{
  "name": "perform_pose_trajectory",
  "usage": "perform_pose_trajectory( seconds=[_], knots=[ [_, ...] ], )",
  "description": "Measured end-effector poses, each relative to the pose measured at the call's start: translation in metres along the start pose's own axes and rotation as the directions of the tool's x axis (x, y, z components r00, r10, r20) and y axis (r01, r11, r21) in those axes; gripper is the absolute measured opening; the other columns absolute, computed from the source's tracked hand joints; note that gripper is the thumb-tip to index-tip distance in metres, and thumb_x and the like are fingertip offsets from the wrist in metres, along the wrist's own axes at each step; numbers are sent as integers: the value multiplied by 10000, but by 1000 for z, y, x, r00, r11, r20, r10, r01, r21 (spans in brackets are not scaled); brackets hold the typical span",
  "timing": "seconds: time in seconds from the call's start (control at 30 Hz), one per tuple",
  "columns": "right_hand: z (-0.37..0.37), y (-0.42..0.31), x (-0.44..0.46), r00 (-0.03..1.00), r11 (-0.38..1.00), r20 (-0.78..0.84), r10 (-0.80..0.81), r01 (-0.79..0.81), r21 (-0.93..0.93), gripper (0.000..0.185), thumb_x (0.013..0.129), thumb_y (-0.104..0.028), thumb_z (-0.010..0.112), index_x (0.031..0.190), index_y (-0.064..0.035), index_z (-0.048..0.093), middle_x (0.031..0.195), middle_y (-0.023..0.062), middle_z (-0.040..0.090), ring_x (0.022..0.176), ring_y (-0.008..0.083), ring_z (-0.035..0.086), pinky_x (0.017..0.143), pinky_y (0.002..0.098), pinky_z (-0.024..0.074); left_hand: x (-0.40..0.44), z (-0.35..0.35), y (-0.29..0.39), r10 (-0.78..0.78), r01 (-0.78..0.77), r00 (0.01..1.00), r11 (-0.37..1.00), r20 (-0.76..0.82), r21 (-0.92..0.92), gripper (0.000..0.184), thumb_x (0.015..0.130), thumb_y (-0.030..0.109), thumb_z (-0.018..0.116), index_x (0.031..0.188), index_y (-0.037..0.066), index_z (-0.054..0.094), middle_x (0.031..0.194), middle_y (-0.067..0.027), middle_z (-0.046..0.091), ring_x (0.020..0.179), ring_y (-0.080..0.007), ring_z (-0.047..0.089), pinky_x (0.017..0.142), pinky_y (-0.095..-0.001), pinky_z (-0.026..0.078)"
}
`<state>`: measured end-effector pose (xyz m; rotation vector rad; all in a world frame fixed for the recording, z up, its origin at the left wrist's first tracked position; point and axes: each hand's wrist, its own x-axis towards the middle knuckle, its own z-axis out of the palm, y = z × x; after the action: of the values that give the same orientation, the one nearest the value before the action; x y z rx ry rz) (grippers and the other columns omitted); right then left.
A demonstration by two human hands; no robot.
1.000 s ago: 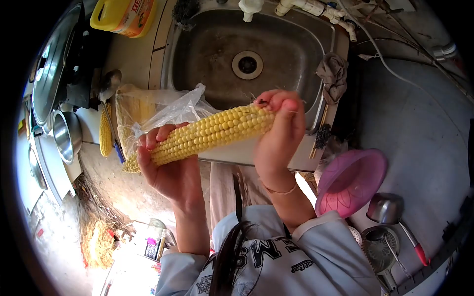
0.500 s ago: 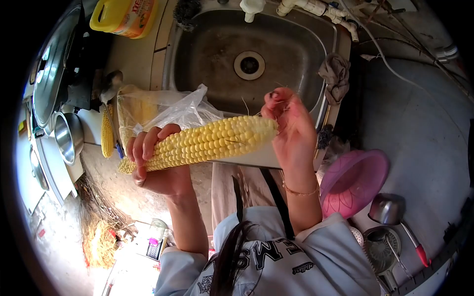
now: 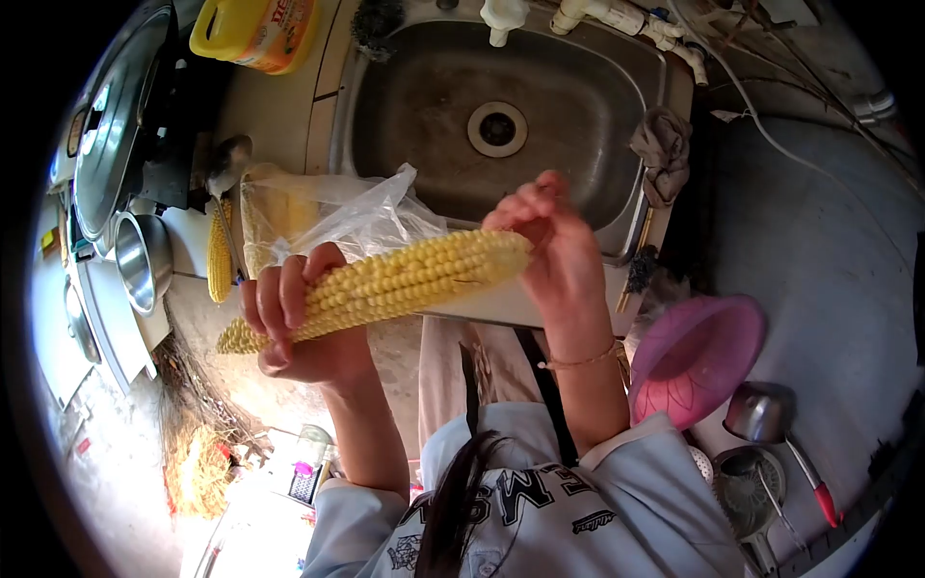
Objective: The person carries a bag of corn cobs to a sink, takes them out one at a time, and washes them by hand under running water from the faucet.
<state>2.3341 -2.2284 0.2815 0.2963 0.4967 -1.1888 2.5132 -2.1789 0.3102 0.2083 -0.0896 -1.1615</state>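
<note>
A husked ear of corn [image 3: 405, 286] with yellow kernels lies slantwise across the view, its pale tip to the right. My left hand [image 3: 301, 313] is wrapped round its thicker end, fingers over the top and thumb below. At the tip is my right hand [image 3: 556, 246], its fingers curled in and slightly blurred, close against the kernels. Whatever those fingertips pinch is hidden or too fine to see. Behind the ear a clear plastic bag [image 3: 371, 212] rests on the counter edge.
Beyond my hands is a steel sink [image 3: 414, 106] with a grey cloth [image 3: 662, 154] on its right rim. Another corn ear [image 3: 220, 252] lies at left near a metal bowl [image 3: 143, 262]. A pink basin [image 3: 699, 361] and a saucepan [image 3: 758, 412] stand at lower right.
My right hand has moved left and in over the corn's tip, its fingers curling. The ear has shifted slightly left and down with my left hand still round it.
</note>
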Motion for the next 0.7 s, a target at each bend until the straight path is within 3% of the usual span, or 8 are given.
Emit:
perform_pose_trajectory(
  seconds=[0.03,0.2,0.3,0.33,0.4,0.43,0.6,0.7],
  knots=[
    [-1,-2,0,993,983,-18,-113,109,-147,104,918,-119,416,866,-89,501,662,-17,421,541,94,372,553,224,356,2,-1,1,21,-24,999,998,-48,-58,316,449,-60,574,599,180,435,576,79,458,624,-80,461,814,-267,312],
    [5,-3,-19,974,787,109,-199,225,-575,133,933,-134,384,861,-72,477,658,-27,401,498,50,280,475,193,245,6,-7,8,68,-71,995,997,-73,-38,313,458,-66,551,639,168,448,577,71,472,646,-99,461,852,-290,310],
    [7,6,-21,876,306,345,-338,449,-840,171,883,-196,507,860,-27,523,663,-26,423,512,35,277,458,194,216,7,-5,8,59,-65,992,996,-108,-57,311,460,-56,548,655,165,445,597,65,477,659,-102,460,876,-298,298],
    [10,7,-20,877,305,344,-336,447,-841,171,883,-196,507,860,-27,523,663,-26,423,512,35,277,458,194,216,6,-4,7,71,-74,992,997,-104,-23,307,462,-47,553,660,163,444,609,62,479,668,-105,459,883,-300,293],
    [22,7,-19,668,-293,704,-242,642,-709,157,784,-142,631,874,-21,587,685,-7,471,517,49,327,457,192,253,5,-3,6,83,-82,991,997,-102,11,304,465,-37,558,664,161,443,620,60,481,677,-107,458,890,-302,287],
    [17,11,-14,611,-370,756,-237,663,-651,195,693,-74,696,869,-28,627,680,10,496,521,69,373,458,193,288,4,-1,5,86,-83,993,996,-86,40,297,471,-32,557,665,160,440,620,59,476,681,-109,456,892,-303,286],
    [13,10,4,534,-409,823,-193,719,-562,93,719,-38,667,798,-22,620,630,17,475,502,78,380,442,201,288,5,-3,5,82,-75,994,993,-68,96,306,432,-45,533,639,162,442,622,54,469,690,-114,465,893,-306,279],
    [13,9,10,705,-253,639,-306,587,-769,96,830,-64,545,744,-24,528,636,3,443,499,53,356,435,206,274,8,-9,2,78,-67,993,992,-94,111,313,433,-49,533,645,160,435,616,55,461,688,-112,465,886,-301,280]
  ],
)
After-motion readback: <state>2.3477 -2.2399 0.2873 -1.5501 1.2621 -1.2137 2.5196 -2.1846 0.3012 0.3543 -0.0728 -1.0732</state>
